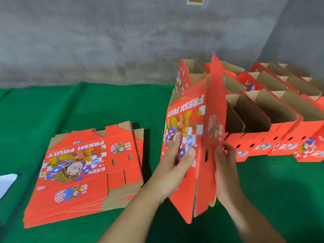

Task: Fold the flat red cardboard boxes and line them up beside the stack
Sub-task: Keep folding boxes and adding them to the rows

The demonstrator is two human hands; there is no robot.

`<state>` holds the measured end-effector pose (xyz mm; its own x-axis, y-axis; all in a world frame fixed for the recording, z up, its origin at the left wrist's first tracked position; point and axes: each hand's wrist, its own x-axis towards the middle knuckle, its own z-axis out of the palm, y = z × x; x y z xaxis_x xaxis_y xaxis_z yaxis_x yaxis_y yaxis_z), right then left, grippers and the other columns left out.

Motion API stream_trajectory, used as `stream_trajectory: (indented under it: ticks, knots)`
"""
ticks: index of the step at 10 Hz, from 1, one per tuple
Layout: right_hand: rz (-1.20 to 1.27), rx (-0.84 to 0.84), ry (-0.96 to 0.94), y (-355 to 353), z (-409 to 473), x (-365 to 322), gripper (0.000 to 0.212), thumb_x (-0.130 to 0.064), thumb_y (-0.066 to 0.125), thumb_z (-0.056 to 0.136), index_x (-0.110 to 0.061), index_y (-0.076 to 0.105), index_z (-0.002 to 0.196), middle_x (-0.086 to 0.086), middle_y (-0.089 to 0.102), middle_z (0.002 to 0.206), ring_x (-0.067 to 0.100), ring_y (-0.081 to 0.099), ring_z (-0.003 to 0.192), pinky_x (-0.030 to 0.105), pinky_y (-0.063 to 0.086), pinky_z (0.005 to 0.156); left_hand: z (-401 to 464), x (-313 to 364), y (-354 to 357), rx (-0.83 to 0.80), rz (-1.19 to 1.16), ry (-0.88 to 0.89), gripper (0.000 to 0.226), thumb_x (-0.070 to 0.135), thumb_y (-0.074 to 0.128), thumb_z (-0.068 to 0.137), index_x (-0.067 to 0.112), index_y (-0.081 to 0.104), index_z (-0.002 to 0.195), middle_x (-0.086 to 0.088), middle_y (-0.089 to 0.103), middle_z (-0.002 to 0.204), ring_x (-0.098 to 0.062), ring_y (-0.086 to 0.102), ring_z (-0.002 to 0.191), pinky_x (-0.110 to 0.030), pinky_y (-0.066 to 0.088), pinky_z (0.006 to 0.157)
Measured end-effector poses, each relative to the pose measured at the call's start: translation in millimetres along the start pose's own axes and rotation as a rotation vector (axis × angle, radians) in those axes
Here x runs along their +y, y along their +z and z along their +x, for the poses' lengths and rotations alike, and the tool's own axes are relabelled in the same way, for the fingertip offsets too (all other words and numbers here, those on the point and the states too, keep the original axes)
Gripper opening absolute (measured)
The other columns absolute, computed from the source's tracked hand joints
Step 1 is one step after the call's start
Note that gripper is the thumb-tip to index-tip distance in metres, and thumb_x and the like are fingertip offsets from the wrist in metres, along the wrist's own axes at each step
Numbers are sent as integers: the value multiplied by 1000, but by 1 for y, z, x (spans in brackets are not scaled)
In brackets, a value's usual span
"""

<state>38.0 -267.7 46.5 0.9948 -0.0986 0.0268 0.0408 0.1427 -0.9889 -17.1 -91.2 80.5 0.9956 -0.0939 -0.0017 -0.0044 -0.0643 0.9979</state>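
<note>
Box (191, 123) upright between hands, left (175, 162) and right (223, 165) gripping.

Bare green surface (87, 102) stretches across the left and centre of the frame, between the flat stack (84, 172) at lower left and the wall. At right, the rows of folded boxes (263, 111) block passage; the upright half-folded box (192, 128) fills the centre.
</note>
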Motion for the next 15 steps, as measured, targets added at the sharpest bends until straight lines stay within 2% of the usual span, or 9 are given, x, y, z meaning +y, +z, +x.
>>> stream_trajectory:
  ticks: [2, 5, 7, 9, 10, 11, 12, 13, 15]
  knots:
    - [-183, -132, -228, 34, -50, 32, 71, -37, 64, 88, -19, 27, 146, 3, 42, 148, 5, 45, 134, 11, 37, 104, -6, -30, -7, 361, -42, 102, 51, 36, 86, 87, 34, 66, 134, 10, 77, 120, -11, 73, 113, -25, 55, 94]
    - [-209, -61, 137, -6, 14, 11, 12, -53, 51, 100, -59, 61, 101, -18, 68, 112, 6, 64, 109, 34, 50, 95, -60, -94, -78, 532, -162, -123, 44, 67, 73, 72, 38, 78, 105, -3, 82, 104, -22, 79, 95, -25, 60, 74]
    - [78, -364, 462, -20, 48, 0, 80, -88, 37, 84, -32, 67, 133, 5, 69, 134, 30, 64, 125, 52, 50, 103, -66, -89, -97, 604, -222, -109, 56, 65, 65, 89, 11, 77, 90, -20, 79, 94, -23, 73, 78, -32, 60, 69]
    - [12, -253, 205, -11, 18, 7, 109, -95, 67, 51, -36, 54, 141, 1, 59, 144, 24, 50, 140, 53, 31, 120, -38, -65, -58, 380, -373, -181, 47, 9, 33, 111, 7, 72, 84, -12, 76, 72, -13, 75, 65, -15, 56, 59]
    - [-31, -226, 156, -8, 11, 7, 83, -78, 74, 59, -41, 56, 131, 18, 57, 144, 39, 51, 137, 64, 29, 119, -19, -54, -38, 299, -557, -161, 45, 8, 21, 114, -7, 59, 94, -10, 60, 94, 8, 64, 67, -16, 42, 84]
    - [-250, -285, 59, -16, 5, 16, 83, -93, 56, 69, -62, 34, 143, -21, 49, 149, -3, 47, 136, 39, 36, 119, 1, -37, -16, 338, -464, -194, 64, 45, 11, 112, 11, 39, 159, -12, 45, 159, -25, 45, 148, -50, 22, 128]
    - [-327, -284, -111, -23, 12, 10, 71, -75, 52, 84, -58, 30, 148, -26, 39, 152, -12, 38, 137, 18, 37, 109, -21, -50, -22, 158, -262, -66, 48, 20, 30, 116, 32, 37, 162, -3, 41, 166, -33, 35, 154, -61, 24, 125]
    - [-615, -439, -400, -18, 16, -1, 54, -49, 53, 95, -34, 48, 147, -15, 39, 154, 8, 33, 148, 33, 29, 120, -36, -50, -28, 141, -134, -87, 69, 8, 61, 105, 39, 33, 160, 8, 49, 159, -21, 46, 148, -50, 38, 120]
    - [-814, -491, -387, -6, 17, -3, 39, -61, 49, 89, -23, 58, 90, -13, 47, 122, 7, 34, 126, 18, 28, 104, -43, -42, -41, 348, -159, 7, 48, -2, 55, 101, 31, 53, 135, 7, 75, 113, -2, 69, 101, -15, 53, 89]
